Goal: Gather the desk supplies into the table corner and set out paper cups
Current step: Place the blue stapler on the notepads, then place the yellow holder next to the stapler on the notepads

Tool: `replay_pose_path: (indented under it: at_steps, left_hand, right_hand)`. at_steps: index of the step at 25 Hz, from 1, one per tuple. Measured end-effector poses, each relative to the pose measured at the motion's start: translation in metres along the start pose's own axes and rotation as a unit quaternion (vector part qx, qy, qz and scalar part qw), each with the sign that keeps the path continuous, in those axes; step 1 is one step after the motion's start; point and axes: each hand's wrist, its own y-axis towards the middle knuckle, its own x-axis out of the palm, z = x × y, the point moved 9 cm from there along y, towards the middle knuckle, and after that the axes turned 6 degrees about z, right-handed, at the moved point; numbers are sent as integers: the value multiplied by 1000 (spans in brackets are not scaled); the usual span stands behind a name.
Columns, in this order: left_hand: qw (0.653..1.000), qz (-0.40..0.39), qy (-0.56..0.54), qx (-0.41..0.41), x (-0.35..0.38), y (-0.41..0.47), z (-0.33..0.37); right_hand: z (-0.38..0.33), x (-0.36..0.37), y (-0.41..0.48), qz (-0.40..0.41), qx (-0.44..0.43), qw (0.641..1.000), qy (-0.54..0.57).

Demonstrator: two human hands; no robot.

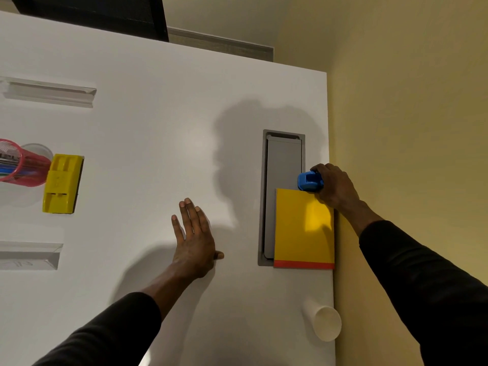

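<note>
A white table (148, 107) fills the view from above, its right edge against a yellow wall (409, 101); a grey cable hatch (282, 165) is set into the top near that edge; a yellow notepad (298, 233) with a red strip along its near end lies partly over the hatch, at the table's edge; the left hand (194, 241) rests flat on the bare top, fingers spread, well apart from the notepad; the right hand (334, 184) is closed around a small blue object (309, 180), just beyond the notepad's far end; a white paper cup (323, 322) lies on its side near the edge, closer to the viewer; far left, a yellow board eraser (62, 183) touches a pink mesh pen holder (23, 163); its lettering is too blurred to read.
</note>
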Motion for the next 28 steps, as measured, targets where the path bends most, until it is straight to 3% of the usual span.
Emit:
replay_pose_path:
  at_steps: [8,13,15,22,25,28]
  left_hand:
    - [999,35,-2,9,-5,-3,-1]
    - [995,92,-15,44,-21,-16,-14]
    - [994,106,-13,29,-25,-24,-31]
    - [987,96,-5,-130,-29,-57,-131]
    - [986,95,-29,-135,-25,-61,-140]
    - [986,98,-48,-127,-19,-60,-140]
  right_hand:
    - [-6,-3,-1,-20,16,998,-58]
    - [-68,-30,-13,115,-60,990,-56]
    - [-113,-31,-21,144,-99,984,-41]
    - [-324,14,-51,68,-267,961,22]
    - [-413,34,-67,41,-362,931,31]
    - [-494,43,-81,42,-478,877,0]
